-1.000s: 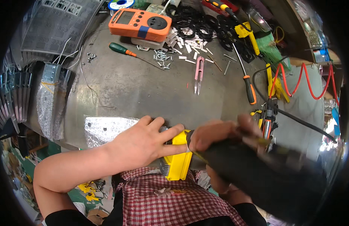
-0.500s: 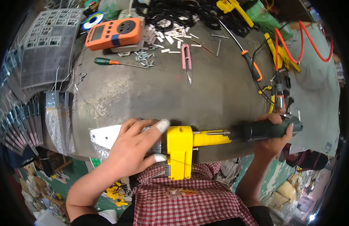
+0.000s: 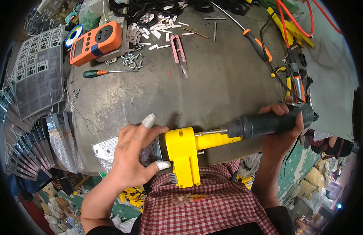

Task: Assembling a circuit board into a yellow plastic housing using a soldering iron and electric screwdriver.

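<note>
My left hand [image 3: 132,152], with white wraps on a fingertip and the thumb, steadies a yellow plastic housing [image 3: 182,156] by the dark cylindrical part beside it. Grey comb-like teeth [image 3: 173,178] show at the housing's lower left. From its right side a yellow handle-like part [image 3: 215,139] runs out, and a screw [image 3: 201,152] sticks out below that. My right hand [image 3: 281,131] is wrapped round a black electric screwdriver [image 3: 264,122], lying nearly level. Its metal bit [image 3: 213,132] reaches the upper right side of the housing, at a screw there; exact contact is too small to tell.
Pink thread snips [image 3: 177,51], a green-handled screwdriver [image 3: 96,73], an orange meter [image 3: 96,42] and loose screws [image 3: 132,60] lie across the metal bench. White strips and black cables are at the back. An orange-handled screwdriver [image 3: 258,45] and a red coiled cord [image 3: 282,23] lie right.
The electric screwdriver has tilted and its bit has come onto the upper screw of the housing. My left index finger has lifted away from the housing. The whole view has shifted.
</note>
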Motion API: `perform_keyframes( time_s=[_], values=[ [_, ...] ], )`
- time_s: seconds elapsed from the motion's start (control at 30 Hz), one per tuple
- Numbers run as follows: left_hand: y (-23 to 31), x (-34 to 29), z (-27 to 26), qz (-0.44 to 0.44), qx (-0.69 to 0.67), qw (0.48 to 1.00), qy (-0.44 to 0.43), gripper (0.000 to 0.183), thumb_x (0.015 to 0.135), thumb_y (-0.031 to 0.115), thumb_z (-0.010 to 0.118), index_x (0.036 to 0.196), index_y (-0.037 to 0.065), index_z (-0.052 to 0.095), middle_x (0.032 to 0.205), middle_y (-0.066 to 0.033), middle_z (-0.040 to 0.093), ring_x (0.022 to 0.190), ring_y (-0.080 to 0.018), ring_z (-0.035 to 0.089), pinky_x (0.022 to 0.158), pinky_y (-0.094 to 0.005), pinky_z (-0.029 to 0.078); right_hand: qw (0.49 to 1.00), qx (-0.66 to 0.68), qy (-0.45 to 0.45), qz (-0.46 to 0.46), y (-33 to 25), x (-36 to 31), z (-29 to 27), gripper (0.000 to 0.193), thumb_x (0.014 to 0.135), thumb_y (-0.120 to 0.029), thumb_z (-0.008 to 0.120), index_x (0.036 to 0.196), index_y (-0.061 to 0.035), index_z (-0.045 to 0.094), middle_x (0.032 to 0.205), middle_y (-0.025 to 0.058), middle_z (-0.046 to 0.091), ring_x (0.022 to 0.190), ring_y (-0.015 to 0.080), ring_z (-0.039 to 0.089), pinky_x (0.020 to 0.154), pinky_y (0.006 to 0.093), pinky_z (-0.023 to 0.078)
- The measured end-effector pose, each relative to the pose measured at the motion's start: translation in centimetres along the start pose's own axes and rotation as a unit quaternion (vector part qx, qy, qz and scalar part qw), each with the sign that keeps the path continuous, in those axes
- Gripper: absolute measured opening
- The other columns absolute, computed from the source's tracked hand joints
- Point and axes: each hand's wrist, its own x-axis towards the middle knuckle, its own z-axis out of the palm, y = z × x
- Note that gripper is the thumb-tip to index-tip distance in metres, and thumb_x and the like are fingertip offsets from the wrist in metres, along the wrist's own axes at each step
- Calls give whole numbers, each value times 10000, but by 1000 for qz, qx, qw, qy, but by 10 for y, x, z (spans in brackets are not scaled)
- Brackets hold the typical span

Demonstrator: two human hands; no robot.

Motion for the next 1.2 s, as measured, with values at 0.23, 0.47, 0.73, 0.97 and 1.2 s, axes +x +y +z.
perform_keyframes(
  time_s=[0.23,0.47,0.73,0.97,1.2],
  values=[
    [4,5,-5,19,-6,1000,16,940,638,238,788,1394,-25,295,1193,-81,635,968,-310,552,970,-439,348,1000,0,2,14,4,-1,7,481,887,-325,582,1278,-86,436,893,18,480,882,152,507,939,424,377],
    [5,5,-5,19,-3,1000,7,914,639,238,788,1375,-26,313,1191,-79,637,948,-322,534,957,-440,354,1000,13,2,10,-9,1,-2,475,898,-347,557,1278,-86,443,901,10,496,881,149,510,934,414,378],
    [3,6,-3,40,-6,999,13,913,653,263,786,1379,-26,314,1163,-96,651,928,-316,532,942,-433,354,1000,-9,-7,0,-20,9,-10,449,906,-318,555,1263,-70,440,900,23,511,882,158,519,946,433,383],
    [2,8,-2,40,-4,999,13,896,680,295,780,1380,-25,320,1166,-96,652,941,-313,534,941,-437,349,1000,-7,-10,-2,-14,9,-8,450,904,-308,563,1250,-45,447,910,34,509,879,168,521,951,438,384],
    [1,6,-2,53,1,998,25,887,713,318,765,1389,-21,301,1175,-101,647,944,-322,535,947,-452,347,1000,11,-23,12,-9,7,-5,449,896,-292,574,1254,-52,445,910,39,500,883,166,514,946,427,380]
  ],
)
